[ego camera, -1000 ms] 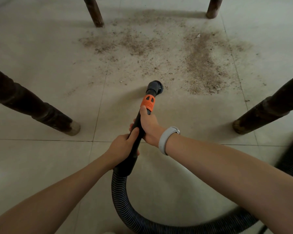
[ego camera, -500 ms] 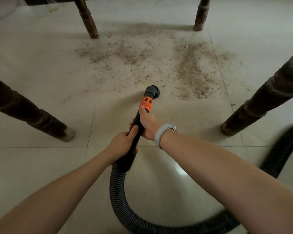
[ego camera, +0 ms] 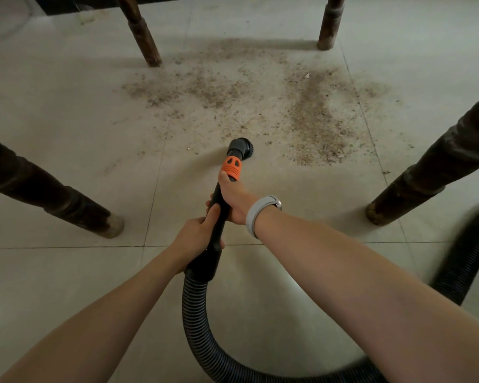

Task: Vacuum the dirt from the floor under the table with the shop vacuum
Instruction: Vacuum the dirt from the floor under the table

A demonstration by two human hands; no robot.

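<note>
Gripping black wand (ego camera: 217,217), left hand (ego camera: 195,234), right hand (ego camera: 233,199), nozzle (ego camera: 239,147) unchanged at dirt (ego camera: 313,125) edge, farther table legs (ego camera: 140,31) now visible

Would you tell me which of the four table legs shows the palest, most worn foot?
The near-left table leg: its foot is visibly pale, unlike the three darker feet.

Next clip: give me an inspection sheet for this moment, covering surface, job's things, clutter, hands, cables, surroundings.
Surface: pale tiled floor, grout lines visible.
Job's things: dirt scattered in patches between the table legs; vacuum nozzle at the dirt's near edge; orange collar behind it.
Clutter: nothing seen.
Hands: left hand and right hand both grip the black wand; right wrist wears a grey band.
Cables: ribbed hose loops from the wand off to the right; no cords seen.
Surroundings: four dark table legs.
</note>
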